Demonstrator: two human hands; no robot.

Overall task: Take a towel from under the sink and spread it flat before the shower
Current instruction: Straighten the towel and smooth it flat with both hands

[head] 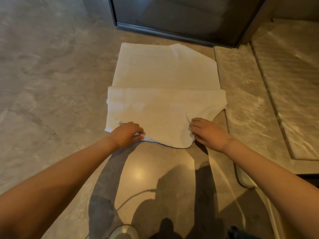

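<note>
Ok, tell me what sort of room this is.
Probably a bathroom: a white towel lies on a marbled tile floor before a dark-framed glass door, likely the shower's.

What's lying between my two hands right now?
Only the towel: its near edge, which both the left hand and the right hand grip, spans the gap, as the head view shows.

The glossy, beige, marble-patterned floor (57, 80) carries a white towel (164, 100), which lies just before the dark shower threshold (172, 34), its near part doubled over the flat far part.
</note>
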